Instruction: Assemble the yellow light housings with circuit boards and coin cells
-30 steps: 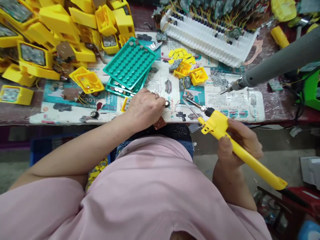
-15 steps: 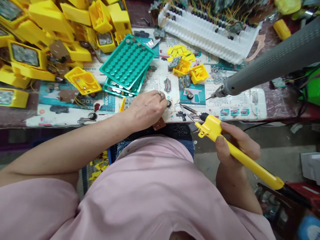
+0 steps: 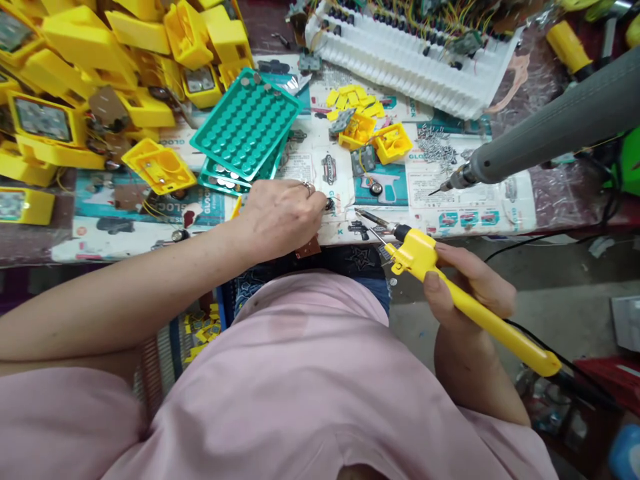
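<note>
My left hand is closed at the table's front edge, its fingertips hidden beneath it. A brown circuit board pokes out under this hand, and a small round black part shows at its fingers. In my right hand is a yellow soldering iron, thumb and fingers wrapped around its handle. The iron's dark tip points left, a short gap from the round part. A thin metal tube runs below the tip. Behind my left hand lie stacked green trays with round pockets, some containing silvery discs.
Yellow housings pile up at the back left. A white ridged rack with wired parts stands at the back. From the right hangs a grey electric screwdriver, near scattered screws. Two open yellow cases lie mid-table.
The whole view has shifted slightly, so the table's things appear a little further left. Both hands keep their grips, and the soldering iron's tip stays near the round black part.
</note>
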Available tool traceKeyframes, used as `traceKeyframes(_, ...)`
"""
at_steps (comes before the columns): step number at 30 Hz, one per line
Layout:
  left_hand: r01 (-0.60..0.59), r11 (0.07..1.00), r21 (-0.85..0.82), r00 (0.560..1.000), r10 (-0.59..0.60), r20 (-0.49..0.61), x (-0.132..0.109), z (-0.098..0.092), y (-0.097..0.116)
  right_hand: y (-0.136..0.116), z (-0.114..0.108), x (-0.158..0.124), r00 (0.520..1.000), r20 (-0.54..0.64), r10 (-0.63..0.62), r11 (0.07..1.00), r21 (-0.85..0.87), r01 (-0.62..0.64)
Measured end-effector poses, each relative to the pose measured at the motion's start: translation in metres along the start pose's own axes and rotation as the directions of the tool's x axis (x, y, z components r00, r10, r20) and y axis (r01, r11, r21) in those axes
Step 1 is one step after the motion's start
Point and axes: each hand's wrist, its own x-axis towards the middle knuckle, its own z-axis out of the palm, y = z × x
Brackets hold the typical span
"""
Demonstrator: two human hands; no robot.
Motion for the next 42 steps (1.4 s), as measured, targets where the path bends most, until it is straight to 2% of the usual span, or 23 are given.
traceKeyframes(3,-0.071,0.997,-0.015,0.995,0.070,-0.064,0.002,0.002,-0.001,0.000,0.003,0.001,1.000,-0.015,-0.022,1.000,0.015,0.023)
traceKeyframes(7,-0.189,0.967,-0.172,0.981,0.179,-0.075,0.008,0.011,-0.003,0.001,0.005,0.003,0.996,-0.069,-0.053,0.998,0.016,0.054)
traceKeyframes(10,-0.237,0.946,-0.220,0.971,0.223,-0.086,0.008,0.016,-0.007,-0.001,0.001,0.007,0.994,0.016,-0.112,0.994,-0.009,0.112)
traceKeyframes(14,-0.263,0.932,-0.251,0.964,0.241,-0.116,0.006,0.018,-0.009,-0.005,-0.003,0.012,0.961,0.165,-0.223,0.973,-0.016,0.229)
traceKeyframes(20,-0.279,0.930,-0.239,0.958,0.254,-0.131,0.006,0.015,-0.010,-0.004,0.001,0.018,0.909,0.249,-0.334,0.940,0.013,0.341)
traceKeyframes(27,-0.286,0.913,-0.290,0.955,0.247,-0.164,0.005,0.016,-0.012,-0.009,-0.001,0.023,0.890,0.335,-0.310,0.948,0.033,0.318)
traceKeyframes(35,-0.263,0.920,-0.292,0.964,0.241,-0.110,0.005,0.016,-0.012,-0.015,-0.004,0.030,0.866,0.384,-0.320,0.937,-0.009,0.350)
traceKeyframes(42,-0.279,0.927,-0.251,0.960,0.261,-0.106,0.005,0.012,-0.013,-0.026,-0.010,0.035,0.809,0.529,-0.258,0.927,-0.102,0.362)
